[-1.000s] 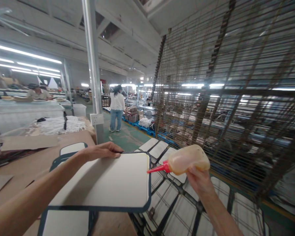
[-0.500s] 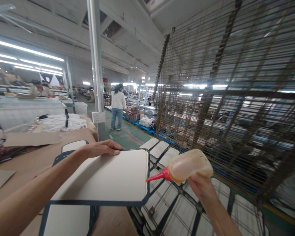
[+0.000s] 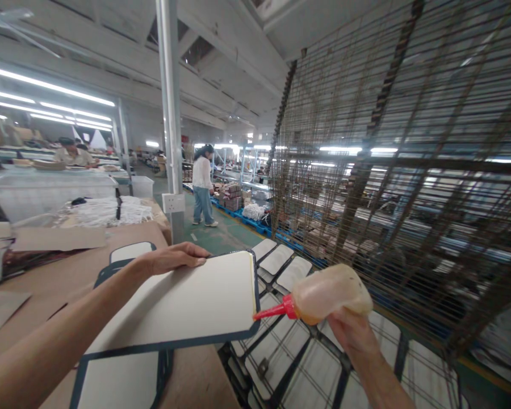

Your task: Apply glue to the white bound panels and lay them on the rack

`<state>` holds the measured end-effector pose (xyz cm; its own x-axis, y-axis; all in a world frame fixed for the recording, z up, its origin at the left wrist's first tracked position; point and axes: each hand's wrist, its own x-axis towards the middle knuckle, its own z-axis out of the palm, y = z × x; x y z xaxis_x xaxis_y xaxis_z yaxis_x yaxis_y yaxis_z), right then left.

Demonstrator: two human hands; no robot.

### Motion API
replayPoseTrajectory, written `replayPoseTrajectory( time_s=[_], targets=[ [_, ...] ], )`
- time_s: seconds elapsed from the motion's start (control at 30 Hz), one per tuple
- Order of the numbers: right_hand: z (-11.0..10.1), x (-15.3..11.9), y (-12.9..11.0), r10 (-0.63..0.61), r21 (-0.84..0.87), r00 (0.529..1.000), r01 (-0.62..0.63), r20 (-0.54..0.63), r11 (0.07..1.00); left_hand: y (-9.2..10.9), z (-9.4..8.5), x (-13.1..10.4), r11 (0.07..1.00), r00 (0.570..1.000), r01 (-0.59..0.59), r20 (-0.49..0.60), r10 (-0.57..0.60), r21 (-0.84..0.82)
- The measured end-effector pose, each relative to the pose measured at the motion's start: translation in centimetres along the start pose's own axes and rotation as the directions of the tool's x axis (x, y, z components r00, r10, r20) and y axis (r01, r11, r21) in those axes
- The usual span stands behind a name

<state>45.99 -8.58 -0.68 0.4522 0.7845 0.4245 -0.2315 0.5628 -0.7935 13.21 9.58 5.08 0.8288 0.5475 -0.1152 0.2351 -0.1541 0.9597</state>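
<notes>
Bottle [image 3: 330,289] of cloudy plastic lies tilted in our right hand [image 3: 350,325]; our fingers are bent around its underside, though the bottle hides part of them. Its red nozzle [image 3: 279,309] points to the pale panel [image 3: 196,301] with dark edging, and the tip is at the lower right corner; whether it touches, we cannot tell. A yellow line [image 3: 252,281] runs along the right side of this panel. Our left hand [image 3: 179,257] holds the far edge, with the thumb on the pale face and the other fingers partly hidden.

Our left forearm [image 3: 97,304] stands in the way and covers part of the panel. The panel is above the brown table [image 3: 191,380] and hides part of what lies under it. On our right, a tall wire rack [image 3: 387,170] leans over and obstructs the view of the goods behind. A metal pillar [image 3: 170,113] stands beyond the table, near a white bundle [image 3: 106,211].

We count one bottle, one panel in hand, one pillar and one socket box [image 3: 173,203] on it. One person [image 3: 202,184] stands in the aisle, and one more person [image 3: 73,154] is bent over at the left. Of the lower panels [image 3: 293,272] under the bars, many are partly covered, so we cannot count them surely.
</notes>
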Motion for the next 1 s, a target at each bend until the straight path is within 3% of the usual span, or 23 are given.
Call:
replayPoseTrajectory(
  time_s=[0.3,0.57,0.83,1.0],
  targets=[
    [-0.3,-1.2,0.9,-0.079,-0.041,0.978,0.072,-0.195,0.997,-3.1,-0.1,0.7,0.986,0.997,-0.019,-0.076,0.006,-0.168],
    [-0.8,-1.7,1.9,-0.174,-0.091,0.947,0.155,-0.271,0.984,-5.6,0.6,2.0,0.949,0.987,-0.04,-0.16,-0.011,-0.313],
    [0.2,-1.3,2.0,-0.257,-0.128,0.898,0.226,-0.357,0.966,-7.5,1.5,3.0,0.907,0.978,-0.077,-0.207,-0.012,-0.415],
    [0.9,-1.3,2.1,-0.27,-0.166,0.897,0.224,-0.351,0.96,-8.0,1.7,3.0,0.908,0.976,-0.065,-0.215,-0.028,-0.414]
  ],
)
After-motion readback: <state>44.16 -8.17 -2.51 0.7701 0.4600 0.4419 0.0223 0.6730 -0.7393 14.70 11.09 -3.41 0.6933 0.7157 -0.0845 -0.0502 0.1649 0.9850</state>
